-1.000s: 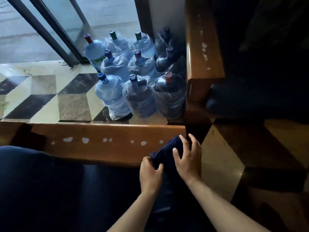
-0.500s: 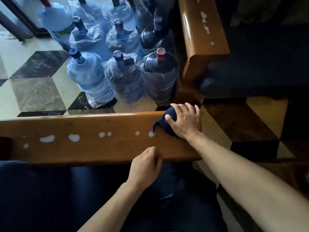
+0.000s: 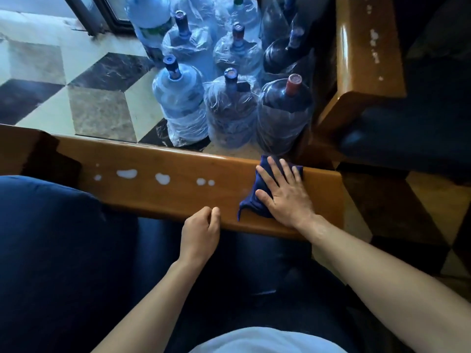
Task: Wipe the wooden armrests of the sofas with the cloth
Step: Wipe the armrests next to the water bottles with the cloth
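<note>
A wide wooden armrest [image 3: 158, 197] runs across the middle, with several white spots [image 3: 162, 178] on its left half. A dark blue cloth [image 3: 251, 200] lies on its right end. My right hand [image 3: 283, 192] presses flat on the cloth, fingers spread toward the far edge. My left hand [image 3: 200, 233] rests loosely curled at the armrest's near edge, holding nothing. A second wooden armrest [image 3: 367, 47], also speckled white, belongs to the sofa at the upper right.
Several large water bottles [image 3: 178, 103] wrapped in plastic stand on the tiled floor just beyond the armrest. Dark blue sofa cushions [image 3: 51, 250] fill the near left. A glass door frame [image 3: 102, 16] is at the top left.
My right hand has flattened out on the cloth and slid it leftward, over the two rightmost white spots. The left hand has stayed by the near edge. The view tilted closer.
</note>
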`<control>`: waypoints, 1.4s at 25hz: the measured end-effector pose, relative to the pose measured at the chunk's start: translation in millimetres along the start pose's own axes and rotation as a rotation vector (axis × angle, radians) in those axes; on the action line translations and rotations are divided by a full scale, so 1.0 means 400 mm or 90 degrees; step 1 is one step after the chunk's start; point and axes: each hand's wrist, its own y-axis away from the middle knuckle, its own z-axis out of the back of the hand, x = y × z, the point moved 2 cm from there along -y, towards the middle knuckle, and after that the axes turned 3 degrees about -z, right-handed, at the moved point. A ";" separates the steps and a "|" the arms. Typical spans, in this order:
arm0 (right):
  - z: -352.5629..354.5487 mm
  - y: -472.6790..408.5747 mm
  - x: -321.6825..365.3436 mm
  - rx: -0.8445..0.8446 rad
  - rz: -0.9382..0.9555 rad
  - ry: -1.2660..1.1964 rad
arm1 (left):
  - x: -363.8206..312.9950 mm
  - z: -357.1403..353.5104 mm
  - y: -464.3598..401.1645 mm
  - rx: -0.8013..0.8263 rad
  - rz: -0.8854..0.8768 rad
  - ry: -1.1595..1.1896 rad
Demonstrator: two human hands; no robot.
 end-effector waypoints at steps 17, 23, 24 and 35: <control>-0.101 0.146 0.166 -0.034 0.136 0.115 | 0.089 0.059 -0.029 -0.149 0.177 0.088; -0.140 -0.038 0.478 -0.045 0.480 0.194 | 0.222 0.146 -0.077 -0.304 0.570 0.612; -0.150 -0.057 0.530 -0.056 0.495 0.211 | 0.226 0.158 -0.077 -0.302 0.577 0.645; -0.101 0.131 0.192 -0.049 0.232 0.134 | 0.206 0.167 -0.117 -0.264 0.622 0.812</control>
